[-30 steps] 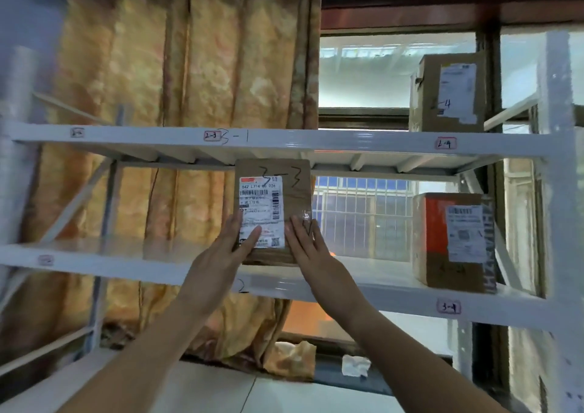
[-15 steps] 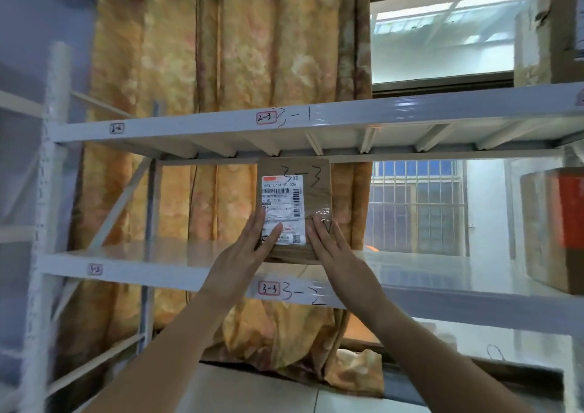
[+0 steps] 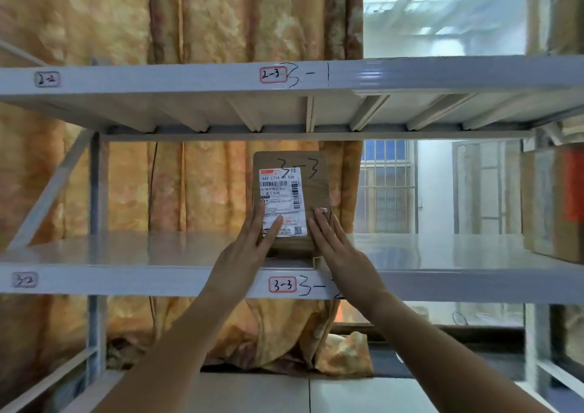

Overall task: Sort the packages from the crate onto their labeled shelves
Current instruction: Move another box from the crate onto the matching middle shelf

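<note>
Shelf edge tags, far left: "2-2" (image 3: 47, 79) on the upper shelf (image 3: 158, 77), "3-2" (image 3: 24, 279) on the middle shelf (image 3: 126, 254).

Left hand (image 3: 243, 251): forearm reaching up from lower left, palm forward, fingers extended and flat against the left lower face of the package.

Package (image 3: 292, 202): brown, upright on the middle shelf, white shipping label, handwritten "3-3" at top; stands directly above the red-bordered tag "3-3" (image 3: 282, 285).

Right hand (image 3: 335, 246): forearm rising from lower right, fingers straight, pressed to the package's right lower edge. Neither hand is curled around it; both are flat against it.

Far right: cardboard box (image 3: 553, 204) with red panel, same shelf, well apart.
</note>
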Motion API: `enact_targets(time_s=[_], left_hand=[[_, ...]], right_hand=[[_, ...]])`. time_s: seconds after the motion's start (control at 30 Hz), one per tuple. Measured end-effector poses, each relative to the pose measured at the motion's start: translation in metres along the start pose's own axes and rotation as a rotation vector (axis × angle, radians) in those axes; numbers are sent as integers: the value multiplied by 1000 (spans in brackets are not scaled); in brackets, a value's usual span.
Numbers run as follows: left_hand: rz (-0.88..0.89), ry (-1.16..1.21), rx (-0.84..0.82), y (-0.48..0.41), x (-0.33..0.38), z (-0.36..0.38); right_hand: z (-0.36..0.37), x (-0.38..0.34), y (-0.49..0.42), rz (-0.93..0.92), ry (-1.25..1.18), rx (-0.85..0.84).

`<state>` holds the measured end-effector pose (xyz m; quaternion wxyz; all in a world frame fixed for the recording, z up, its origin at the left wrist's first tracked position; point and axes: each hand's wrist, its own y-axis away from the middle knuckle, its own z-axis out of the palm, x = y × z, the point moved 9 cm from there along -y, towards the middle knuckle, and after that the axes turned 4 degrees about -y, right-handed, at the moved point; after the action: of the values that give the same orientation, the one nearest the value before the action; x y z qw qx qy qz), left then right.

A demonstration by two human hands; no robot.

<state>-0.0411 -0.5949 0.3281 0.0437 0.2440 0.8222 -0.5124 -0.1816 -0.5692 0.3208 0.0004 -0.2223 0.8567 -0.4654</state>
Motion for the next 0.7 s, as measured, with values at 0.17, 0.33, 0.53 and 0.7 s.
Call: enact_targets(time_s=[0.17, 0.33, 0.53, 0.7], left_hand=[[-19, -4, -25, 4, -3, 18], [-12, 10, -8, 6, -6, 21], [11, 150, 89, 17, -7, 22], [55, 237, 93, 26, -5, 27]], right_hand=[[10, -1, 2, -4, 16, 7], [6, -5, 4, -22, 82, 75], [6, -6, 8, -9, 94, 96], [17, -2, 22, -8, -18, 39]])
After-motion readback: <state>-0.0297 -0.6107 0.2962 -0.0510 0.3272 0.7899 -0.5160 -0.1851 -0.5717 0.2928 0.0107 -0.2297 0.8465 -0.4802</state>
